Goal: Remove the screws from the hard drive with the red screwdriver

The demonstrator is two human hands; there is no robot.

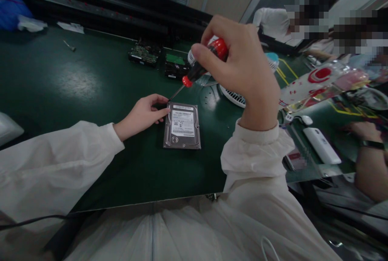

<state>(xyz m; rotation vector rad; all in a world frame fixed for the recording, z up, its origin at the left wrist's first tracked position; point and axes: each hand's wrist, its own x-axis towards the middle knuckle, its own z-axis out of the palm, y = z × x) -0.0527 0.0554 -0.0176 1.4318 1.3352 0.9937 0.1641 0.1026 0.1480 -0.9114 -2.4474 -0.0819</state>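
Note:
A silver hard drive (182, 125) with a white label lies flat on the green tabletop in front of me. My left hand (144, 112) holds it by its upper left corner, thumb on top and fingers along the side. Above and to the right, my right hand (242, 61) is closed around the red and black handle of a screwdriver (196, 71). The thin shaft slants down to the left, its tip at the drive's upper left corner beside my left fingertips. Whether the tip sits in a screw is too small to tell.
Two more drives, one with its circuit board (144, 52) showing and one with a green patch (176, 59), lie behind. Tiny screws (206, 98) lie near a white grille (233, 96). To the right are a red-printed clear package (321, 79), a white device (322, 145) and another person's hand (365, 131).

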